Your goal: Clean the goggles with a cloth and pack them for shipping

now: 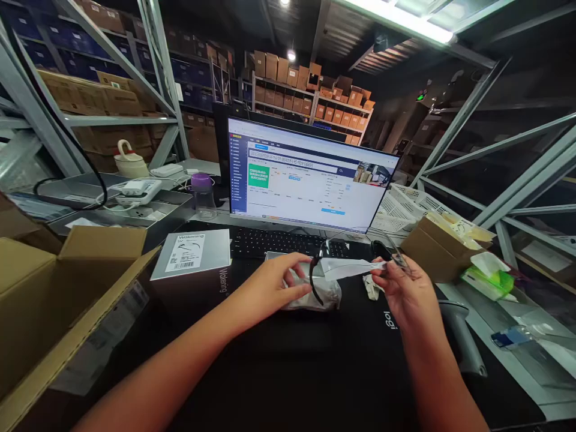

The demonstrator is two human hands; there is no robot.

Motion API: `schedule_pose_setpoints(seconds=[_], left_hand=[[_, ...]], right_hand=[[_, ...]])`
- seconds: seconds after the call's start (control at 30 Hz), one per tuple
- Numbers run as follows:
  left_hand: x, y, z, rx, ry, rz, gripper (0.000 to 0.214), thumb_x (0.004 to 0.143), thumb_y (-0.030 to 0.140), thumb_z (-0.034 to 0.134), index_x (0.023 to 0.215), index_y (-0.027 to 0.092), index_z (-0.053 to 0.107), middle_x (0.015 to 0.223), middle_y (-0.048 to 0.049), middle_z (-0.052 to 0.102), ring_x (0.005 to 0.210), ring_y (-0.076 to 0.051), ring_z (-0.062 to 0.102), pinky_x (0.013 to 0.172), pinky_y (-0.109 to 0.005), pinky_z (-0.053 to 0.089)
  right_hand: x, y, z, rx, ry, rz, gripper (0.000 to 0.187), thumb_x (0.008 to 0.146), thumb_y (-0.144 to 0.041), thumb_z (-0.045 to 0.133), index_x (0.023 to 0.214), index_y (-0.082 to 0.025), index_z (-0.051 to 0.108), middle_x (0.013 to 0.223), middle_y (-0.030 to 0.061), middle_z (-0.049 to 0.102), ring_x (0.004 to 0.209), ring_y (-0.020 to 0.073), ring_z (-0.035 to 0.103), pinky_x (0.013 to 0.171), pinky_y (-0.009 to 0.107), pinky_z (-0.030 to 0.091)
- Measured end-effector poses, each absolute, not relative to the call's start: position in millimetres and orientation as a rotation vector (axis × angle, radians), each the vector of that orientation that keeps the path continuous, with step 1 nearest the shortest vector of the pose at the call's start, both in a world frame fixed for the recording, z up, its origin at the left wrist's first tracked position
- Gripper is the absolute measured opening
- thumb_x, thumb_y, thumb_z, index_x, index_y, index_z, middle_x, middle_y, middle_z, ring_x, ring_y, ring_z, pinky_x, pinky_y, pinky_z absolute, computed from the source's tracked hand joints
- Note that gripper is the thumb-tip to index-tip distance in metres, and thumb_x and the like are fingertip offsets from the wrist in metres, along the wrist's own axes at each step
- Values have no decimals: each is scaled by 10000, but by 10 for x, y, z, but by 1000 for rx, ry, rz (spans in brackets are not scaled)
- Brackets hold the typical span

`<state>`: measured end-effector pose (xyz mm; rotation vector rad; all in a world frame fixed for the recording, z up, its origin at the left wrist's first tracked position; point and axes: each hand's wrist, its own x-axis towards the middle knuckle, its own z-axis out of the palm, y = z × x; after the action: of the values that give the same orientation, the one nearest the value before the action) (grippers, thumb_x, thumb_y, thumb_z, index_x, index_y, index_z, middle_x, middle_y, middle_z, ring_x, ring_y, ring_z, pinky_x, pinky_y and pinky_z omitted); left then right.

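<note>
A pair of glasses (316, 282) with dark curved temples is held up over the desk. My right hand (407, 288) pinches it at its right end, along with a white strip of paper or film (344, 268) stretching left across the glasses. My left hand (274, 282) is beside the left temple, thumb and fingers apart; whether a fingertip touches it is unclear. Beneath the glasses lies a crinkled silvery pouch (330, 298), partly covered by my left hand. A grey box marked "Wakening" (213, 255) stands left of my left hand.
An open cardboard box (31, 300) stands at left. Behind the hands are a keyboard (256, 242) and a lit monitor (288, 204). At right are a handheld scanner (463, 336), a cardboard box (423, 249), a green packet (488, 282) and a plastic bottle (517, 337).
</note>
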<state>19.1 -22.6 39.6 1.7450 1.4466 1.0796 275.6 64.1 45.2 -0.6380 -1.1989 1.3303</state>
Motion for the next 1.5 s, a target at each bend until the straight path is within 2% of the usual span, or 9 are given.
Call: schedule_pose_setpoints(seconds=[0.17, 0.3, 0.47, 0.6, 0.7, 0.9, 1.03, 1.3, 1.5], left_hand=[[395, -186, 388, 1617, 1145, 1178, 223, 863, 371, 626, 804, 160, 670, 735, -19, 664, 683, -152, 635, 650, -260, 525], [494, -191, 335, 1493, 1052, 1441, 183, 803, 350, 724, 844, 172, 728, 941, -59, 724, 870, -196, 679, 763, -286, 546], [599, -159, 239, 1571, 1304, 1287, 432, 759, 337, 752, 1150, 183, 653, 1084, -83, 733, 945, -225, 700, 805, -323, 564], [881, -120, 225, 2014, 1993, 763, 194, 883, 335, 592, 974, 171, 642, 936, -90, 720, 854, -248, 692, 748, -348, 531], [1174, -41, 239, 2143, 2160, 528, 270, 948, 383, 480, 947, 159, 629, 872, -126, 706, 844, -321, 695, 726, -414, 515], [1467, 252, 222, 2166, 2274, 206, 209, 885, 273, 572, 937, 86, 650, 877, -213, 715, 800, -361, 712, 643, -393, 512], [1335, 206, 276, 2195, 2229, 80, 178, 869, 140, 489, 880, 134, 666, 844, -148, 723, 779, -310, 715, 664, -370, 510], [661, -637, 619, 2404, 2129, 380, 321, 949, 269, 407, 1031, 287, 717, 986, -45, 713, 854, -206, 686, 720, -293, 513], [705, -983, 308, 2282, 2171, 378, 246, 915, 210, 469, 982, 241, 703, 937, -54, 725, 864, -219, 702, 762, -322, 555]], right_hand=[[2753, 627, 255, -712, -1302, 1358, 212, 695, -393, 872, 837, -256, 794, 798, 14, 715, 728, 140, 701, 647, 222, 608], [2775, 568, 188, -717, -1671, 1144, 189, 763, -399, 816, 865, -240, 821, 964, 69, 722, 908, 190, 659, 759, 269, 577], [2903, 625, 160, -739, -1415, 1331, 259, 704, -422, 849, 864, -221, 820, 919, 60, 727, 670, 126, 606, 512, 206, 525], [3122, 774, 111, -798, -1116, 1501, 302, 610, -359, 916, 825, -172, 817, 854, 56, 753, 655, 109, 644, 560, 176, 577], [3331, 883, 18, -783, -911, 1470, 306, 585, -318, 935, 810, -153, 808, 816, 42, 758, 575, 68, 632, 546, 128, 574], [3716, 1047, -154, -729, -634, 1240, 315, 511, -289, 970, 743, -181, 787, 805, -21, 755, 643, 51, 667, 666, 100, 602], [3799, 1060, -175, -730, -625, 1225, 314, 526, -279, 964, 762, -160, 793, 838, 6, 763, 702, 76, 685, 685, 127, 610], [3727, 828, -141, -707, -778, 1323, 220, 634, -293, 912, 788, -182, 803, 953, 52, 772, 680, 103, 683, 674, 212, 631], [3772, 346, -352, -795, -891, 1376, 215, 639, -310, 910, 812, -227, 814, 1017, 75, 755, 844, 183, 714, 682, 238, 644]])
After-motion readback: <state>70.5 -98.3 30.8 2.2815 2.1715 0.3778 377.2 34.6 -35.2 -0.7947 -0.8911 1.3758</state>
